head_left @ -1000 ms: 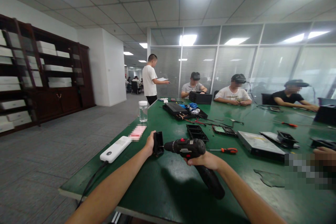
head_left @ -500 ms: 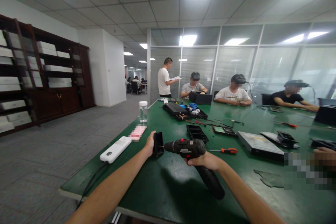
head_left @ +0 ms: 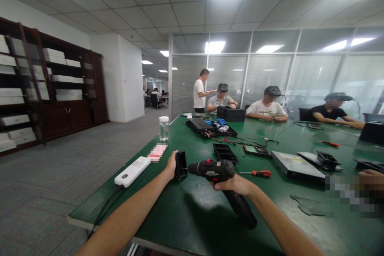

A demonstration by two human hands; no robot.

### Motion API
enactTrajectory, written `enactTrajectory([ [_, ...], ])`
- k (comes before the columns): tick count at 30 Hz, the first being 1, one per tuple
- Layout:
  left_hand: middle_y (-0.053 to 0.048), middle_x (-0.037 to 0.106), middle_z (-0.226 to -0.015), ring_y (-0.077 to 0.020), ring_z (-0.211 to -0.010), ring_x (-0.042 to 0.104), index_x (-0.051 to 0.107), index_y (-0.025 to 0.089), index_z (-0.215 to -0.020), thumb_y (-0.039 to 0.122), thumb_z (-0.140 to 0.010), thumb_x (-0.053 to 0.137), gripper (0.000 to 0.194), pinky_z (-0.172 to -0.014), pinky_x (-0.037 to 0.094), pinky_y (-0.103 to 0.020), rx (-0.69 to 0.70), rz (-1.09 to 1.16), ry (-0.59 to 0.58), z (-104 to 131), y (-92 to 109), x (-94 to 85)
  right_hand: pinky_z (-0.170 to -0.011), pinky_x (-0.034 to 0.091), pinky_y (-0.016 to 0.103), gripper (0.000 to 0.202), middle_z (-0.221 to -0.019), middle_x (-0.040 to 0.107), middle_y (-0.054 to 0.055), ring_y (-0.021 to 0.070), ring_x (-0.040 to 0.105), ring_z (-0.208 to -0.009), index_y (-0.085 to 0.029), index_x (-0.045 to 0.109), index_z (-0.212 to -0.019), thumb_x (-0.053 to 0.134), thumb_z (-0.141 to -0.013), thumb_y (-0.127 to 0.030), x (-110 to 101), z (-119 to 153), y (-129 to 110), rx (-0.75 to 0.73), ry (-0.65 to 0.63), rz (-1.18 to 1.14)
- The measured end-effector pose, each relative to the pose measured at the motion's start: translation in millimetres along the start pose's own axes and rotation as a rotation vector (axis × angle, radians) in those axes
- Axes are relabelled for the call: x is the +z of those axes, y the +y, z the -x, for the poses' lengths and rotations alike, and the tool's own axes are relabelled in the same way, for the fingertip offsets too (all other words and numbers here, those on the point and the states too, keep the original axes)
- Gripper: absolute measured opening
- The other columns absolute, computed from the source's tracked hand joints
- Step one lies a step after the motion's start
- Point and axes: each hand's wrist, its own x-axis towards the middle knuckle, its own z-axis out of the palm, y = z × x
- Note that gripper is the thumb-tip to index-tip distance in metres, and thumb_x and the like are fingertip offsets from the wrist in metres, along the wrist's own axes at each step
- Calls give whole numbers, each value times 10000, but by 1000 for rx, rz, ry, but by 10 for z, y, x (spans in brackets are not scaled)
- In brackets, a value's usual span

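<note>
My left hand (head_left: 171, 165) is closed on a small black plastic part (head_left: 181, 165), held upright above the green table (head_left: 168, 216). Fingers of my right hand (head_left: 237, 184) wrap round the grip of a black cordless drill (head_left: 214, 170) with red details. The drill points left, and its tip meets or nearly meets the open side of the black part; whether they touch is too small to tell. Behind the drill lies a black tray with compartments (head_left: 225, 153). To the right of my right hand is a screwdriver with an orange and black handle (head_left: 262, 173).
A white power bank (head_left: 132, 172) with a cable and a clear jar (head_left: 163, 129) stand at left. An opened device (head_left: 204, 125), a circuit board (head_left: 256, 150) and a silver drive (head_left: 297, 165) lie farther off. Several people are around the table; another hand (head_left: 372, 180) is at right.
The standing person in the background has moved right, and a seated person's black box has shifted slightly. My hands, the drill and the black part look the same.
</note>
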Motion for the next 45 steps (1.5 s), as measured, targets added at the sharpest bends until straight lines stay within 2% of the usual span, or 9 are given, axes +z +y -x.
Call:
enactTrajectory([
  [20,10,483,-497,-150,-426,477,487,180,-627,529,-651,530,353,-443,407,-278,-5,-3,4,-11,-4,-3,-786,421,312,303,-844,577,37,176,526,-817,-128,603,-913,662,-673,-304,6,4,-13,-22,5,-27],
  [31,-1,503,-525,-155,-447,492,519,169,-644,554,-626,536,386,-464,412,-285,-105,21,22,-14,4,0,-777,423,302,263,-821,571,35,167,526,-794,-128,607,-883,643,-701,-314,12,14,-33,-24,-9,-28],
  [38,14,478,-501,-141,-427,469,488,180,-619,516,-639,545,341,-446,396,-266,-13,26,10,-27,-10,-1,-774,418,289,246,-827,572,26,159,523,-800,-135,608,-889,647,-698,-285,-1,-2,2,-30,-13,-32],
  [45,16,477,-504,-139,-424,463,478,186,-622,515,-635,548,336,-446,399,-269,-8,22,12,-21,-4,5,-764,418,282,239,-812,571,21,151,524,-785,-133,609,-881,643,-704,-290,5,11,-41,-40,-16,-22],
])
